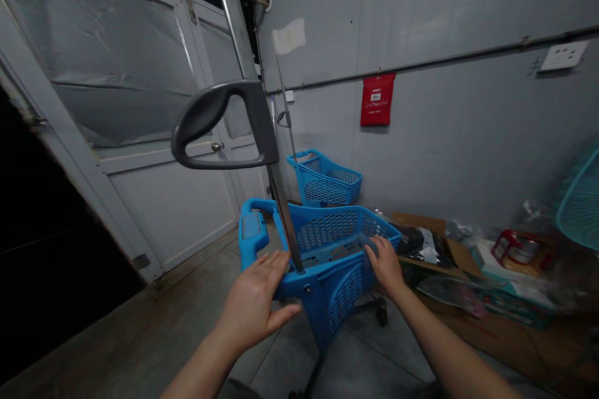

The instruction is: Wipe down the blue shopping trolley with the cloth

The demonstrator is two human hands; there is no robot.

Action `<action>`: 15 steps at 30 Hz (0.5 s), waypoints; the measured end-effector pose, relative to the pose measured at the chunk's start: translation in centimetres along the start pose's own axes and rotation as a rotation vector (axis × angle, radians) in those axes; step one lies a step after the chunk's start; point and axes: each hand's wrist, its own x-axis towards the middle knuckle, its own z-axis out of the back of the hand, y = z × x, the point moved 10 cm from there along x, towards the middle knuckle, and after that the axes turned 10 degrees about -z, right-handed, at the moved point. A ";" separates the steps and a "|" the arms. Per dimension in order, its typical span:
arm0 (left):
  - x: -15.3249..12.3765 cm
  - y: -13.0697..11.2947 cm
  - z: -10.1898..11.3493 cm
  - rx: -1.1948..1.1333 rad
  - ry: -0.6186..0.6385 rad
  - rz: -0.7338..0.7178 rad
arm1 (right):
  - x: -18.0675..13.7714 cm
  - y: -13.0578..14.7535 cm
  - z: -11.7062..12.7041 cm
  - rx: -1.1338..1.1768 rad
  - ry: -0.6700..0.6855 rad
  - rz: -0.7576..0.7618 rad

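Note:
A blue plastic basket cart (341, 290) on wheels stands in front of me. Its long metal pole rises toward me and ends in a grey loop handle (219, 124). My left hand (256, 302) lies open, fingers spread, against the near rim beside the pole's base. My right hand (384, 262) curls over the basket's right rim and grips it. A second blue basket cart (325, 179) with its own pole and a white flag stands behind, against the wall.
White doors (154, 156) fill the left; a dark opening lies at far left. Cardboard, plastic bags, boxes and a red-white tin (515, 248) litter the floor on the right. A red pouch (377, 100) hangs on the grey wall. A teal mesh object (583, 199) is at the right edge.

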 end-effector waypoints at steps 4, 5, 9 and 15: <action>1.6 -2.8 0.1 0.015 -0.104 0.077 | -0.4 3.9 -0.3 0.038 0.021 0.006; 2.0 -3.3 0.0 0.014 -0.122 0.092 | -1.2 5.6 -0.4 0.066 0.033 0.012; 3.0 -4.6 -0.3 0.006 -0.164 0.107 | -4.9 11.3 0.3 0.305 0.075 -0.049; 3.0 -4.6 -0.4 -0.062 -0.208 0.152 | -5.0 16.6 2.5 0.714 0.084 -0.285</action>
